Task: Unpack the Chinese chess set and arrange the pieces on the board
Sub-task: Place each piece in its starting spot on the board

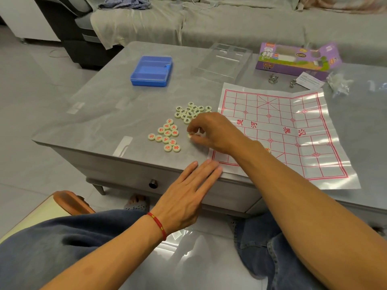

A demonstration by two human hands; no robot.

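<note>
The right hand [211, 130] pinched a pale piece [190, 136] between the red-marked pieces [166, 136] and the black-marked pieces [191, 111] on the grey worktop [100, 114]. The left hand [188, 189] lay flat, fingertips at the corner of the paper board [293, 130]. A blue box [151, 71] sat beyond.

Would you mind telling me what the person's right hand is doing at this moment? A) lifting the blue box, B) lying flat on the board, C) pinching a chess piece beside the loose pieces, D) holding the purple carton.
C: the right hand has its fingertips curled round a pale chess piece on the table, just left of the board and beside the red pieces.
</note>
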